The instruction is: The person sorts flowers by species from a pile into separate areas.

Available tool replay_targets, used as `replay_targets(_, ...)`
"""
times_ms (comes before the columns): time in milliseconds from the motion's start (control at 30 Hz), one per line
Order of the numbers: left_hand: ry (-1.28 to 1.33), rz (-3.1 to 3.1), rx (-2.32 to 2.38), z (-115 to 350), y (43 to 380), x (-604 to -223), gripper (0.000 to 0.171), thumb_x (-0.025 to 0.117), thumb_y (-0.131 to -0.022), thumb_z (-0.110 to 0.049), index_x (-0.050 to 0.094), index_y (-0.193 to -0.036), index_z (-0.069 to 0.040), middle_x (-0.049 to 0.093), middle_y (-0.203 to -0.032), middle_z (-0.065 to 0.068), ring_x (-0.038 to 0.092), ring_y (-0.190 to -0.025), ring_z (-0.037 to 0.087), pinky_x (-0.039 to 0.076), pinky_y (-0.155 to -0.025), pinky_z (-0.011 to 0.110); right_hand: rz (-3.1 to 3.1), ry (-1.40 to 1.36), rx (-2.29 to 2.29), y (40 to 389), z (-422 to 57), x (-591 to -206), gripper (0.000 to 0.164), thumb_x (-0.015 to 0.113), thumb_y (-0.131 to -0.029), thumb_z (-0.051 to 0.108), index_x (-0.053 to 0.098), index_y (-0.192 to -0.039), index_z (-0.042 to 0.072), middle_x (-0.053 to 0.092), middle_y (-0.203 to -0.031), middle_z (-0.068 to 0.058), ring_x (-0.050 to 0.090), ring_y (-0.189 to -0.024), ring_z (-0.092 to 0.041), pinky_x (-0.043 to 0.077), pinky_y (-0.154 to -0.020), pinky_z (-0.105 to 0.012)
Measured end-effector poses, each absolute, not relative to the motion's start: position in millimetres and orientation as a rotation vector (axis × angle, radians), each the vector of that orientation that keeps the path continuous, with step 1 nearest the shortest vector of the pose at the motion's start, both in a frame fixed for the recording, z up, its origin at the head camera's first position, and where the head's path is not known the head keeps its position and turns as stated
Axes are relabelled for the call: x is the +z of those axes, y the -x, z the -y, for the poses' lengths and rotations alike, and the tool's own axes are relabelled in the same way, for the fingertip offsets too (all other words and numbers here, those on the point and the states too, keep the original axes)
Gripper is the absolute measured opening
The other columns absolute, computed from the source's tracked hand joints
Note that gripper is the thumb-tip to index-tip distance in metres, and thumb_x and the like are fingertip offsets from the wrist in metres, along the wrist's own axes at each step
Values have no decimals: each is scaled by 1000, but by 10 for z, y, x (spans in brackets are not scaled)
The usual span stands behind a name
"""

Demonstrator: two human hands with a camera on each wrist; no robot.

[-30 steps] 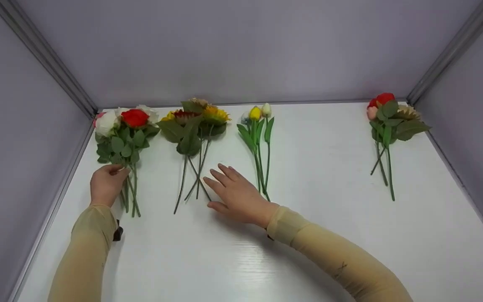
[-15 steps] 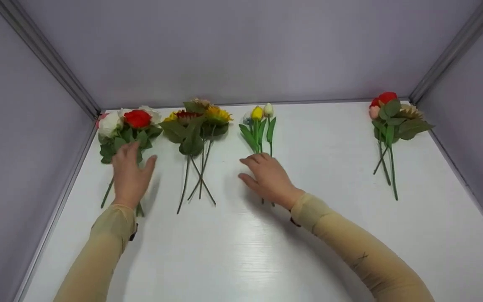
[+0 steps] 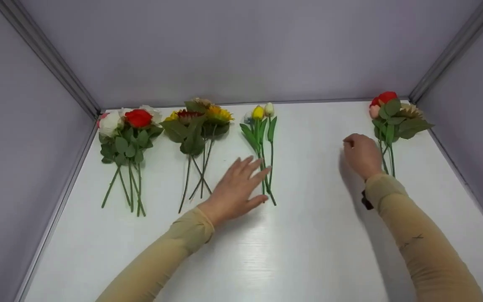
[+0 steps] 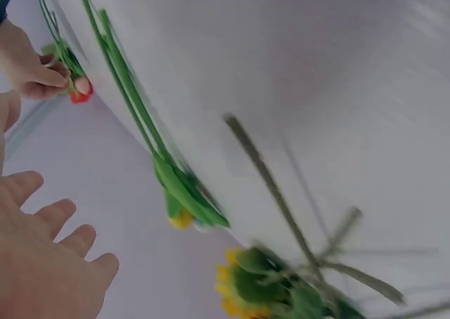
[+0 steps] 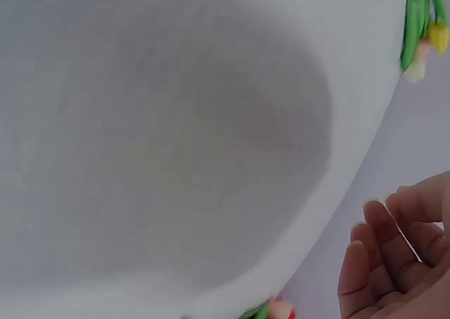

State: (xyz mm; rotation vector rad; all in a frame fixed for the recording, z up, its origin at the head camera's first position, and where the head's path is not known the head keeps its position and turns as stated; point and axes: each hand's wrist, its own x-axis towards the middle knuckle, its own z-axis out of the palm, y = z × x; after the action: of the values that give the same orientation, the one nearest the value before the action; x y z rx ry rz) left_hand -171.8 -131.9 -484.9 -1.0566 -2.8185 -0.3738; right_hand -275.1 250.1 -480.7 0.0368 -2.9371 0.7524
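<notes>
My left hand [image 3: 237, 191] hovers by the stems of the tulips [image 3: 259, 121], its fingers spread and holding nothing. In the left wrist view its fingers [image 4: 60, 217] are parted, and the tulips lie beyond them. Over the white table my right hand [image 3: 363, 155] is just left of a mixed bunch with a red bloom [image 3: 384, 99], covering part of its stems. The right wrist view shows its fingers [image 5: 383, 245] loosely bent, with nothing visible between them. Whether it touches the bunch I cannot tell.
At the far left lies a bunch of white and red roses [image 3: 138, 118]. Sunflowers [image 3: 218, 114] with crossed stems lie between the roses and tulips. Grey walls [image 3: 241, 54] enclose the white table [image 3: 258, 260] at the back and both sides.
My left hand has moved right from the roses to the tulip stems. My right hand has gone from the tulips to beside the right-hand bunch. The flowers lie about where they were half a second ago.
</notes>
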Motion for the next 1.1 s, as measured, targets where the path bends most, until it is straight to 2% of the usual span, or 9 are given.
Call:
replay_targets(167, 1303, 2772, -255, 743, 1603, -4861, 72, 49, -104, -56, 28, -163, -21, 24, -168, 8, 18, -155, 29, 5, -125, 44, 3024, 167, 661, 2708, -3089, -4772, 33, 49, -102, 16, 66, -114, -10, 66, -108, -31, 61, -96, -46, 48, -82, -60)
replay_targets(267, 1391, 2761, -179, 449, 1549, -4887, 71, 48, -104, -58, 29, -163, -24, 25, -168, 6, 18, -155, 26, 7, -126, 44, 3033, 184, 614, 2663, -3300, -4769, 30, 51, -98, 15, 67, -99, -10, 67, -93, -28, 60, -83, -43, 49, -71, -55)
replay_targets(367, 1444, 2741, -124, 208, 1491, -4921, 71, 48, -103, -60, 31, -163, -25, 28, -167, 4, 20, -154, 25, 10, -125, 44, 3039, 159, 595, 2628, -3404, -4756, 25, 54, -94, 14, 65, -81, -5, 63, -74, -18, 56, -69, -34, 45, -58, -44)
replay_targets(433, 1466, 2727, -110, 81, 1453, -4943, 71, 48, -103, -61, 32, -162, -26, 31, -166, 3, 23, -153, 24, 13, -125, 44, 3063, 139, 588, 2615, -3431, -4744, 24, 57, -92, 15, 63, -75, -2, 60, -68, -12, 53, -65, -30, 42, -55, -40)
replay_targets(667, 1495, 2703, -85, -160, 1375, -4989, 69, 49, -102, -62, 36, -160, -28, 35, -164, 1, 26, -152, 22, 17, -124, 44, 3182, 137, 551, 2584, -3428, -4676, 23, 60, -89, 14, 64, -77, -5, 62, -71, -16, 56, -66, -32, 47, -57, -44)
replay_targets(933, 1506, 2742, -106, -184, 1350, -5028, 68, 47, -102, -62, 36, -160, -28, 34, -164, 0, 26, -152, 21, 17, -124, 43, 3216, 175, 533, 2555, -3424, -4677, 18, 53, -84, 7, 54, -67, 2, 56, -64, -12, 51, -60, -30, 43, -51, -39)
replay_targets(1100, 1507, 2765, -129, -159, 1348, -5056, 67, 48, -103, -61, 36, -161, -28, 34, -164, 0, 25, -152, 22, 16, -124, 43, 3226, 207, 588, 2545, -3454, -4732, 21, 57, -87, 13, 58, -72, -1, 58, -67, -14, 54, -63, -30, 46, -54, -42)
